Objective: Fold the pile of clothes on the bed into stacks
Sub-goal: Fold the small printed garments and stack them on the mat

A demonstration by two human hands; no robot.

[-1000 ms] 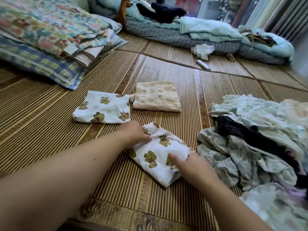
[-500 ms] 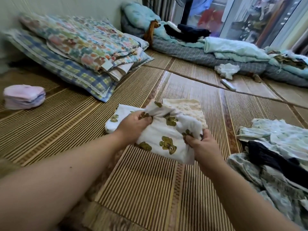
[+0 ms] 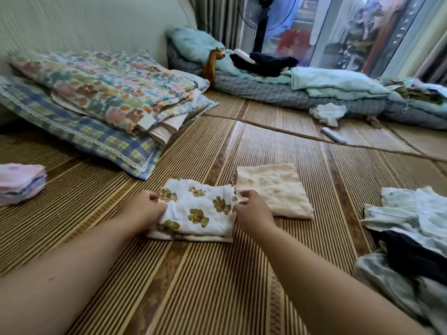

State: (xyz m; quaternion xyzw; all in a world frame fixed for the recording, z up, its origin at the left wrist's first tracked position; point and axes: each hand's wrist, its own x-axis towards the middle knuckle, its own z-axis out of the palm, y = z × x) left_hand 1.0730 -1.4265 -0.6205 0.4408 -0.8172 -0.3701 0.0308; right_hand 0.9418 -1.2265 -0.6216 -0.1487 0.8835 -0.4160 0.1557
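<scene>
A folded white cloth with brown bear prints (image 3: 197,210) lies on top of another bear-print piece on the striped bamboo mat (image 3: 205,286). My left hand (image 3: 145,210) pinches its left edge and my right hand (image 3: 251,211) pinches its right edge. A folded cream cloth (image 3: 273,189) lies right beside it, touching its right side. The unfolded pile of pale green, grey and black clothes (image 3: 408,243) sits at the right edge.
A folded pink stack (image 3: 19,182) sits at the far left. Floral and checked pillows and quilts (image 3: 101,102) lie behind it. Blue-green bedding (image 3: 302,90), a white rag (image 3: 329,113) and a small white remote (image 3: 333,135) are at the back.
I lifted the folded bear-print cloth off the mat, carried it forward and left, and set it on the other bear-print piece. Both hands still hold its edges.
</scene>
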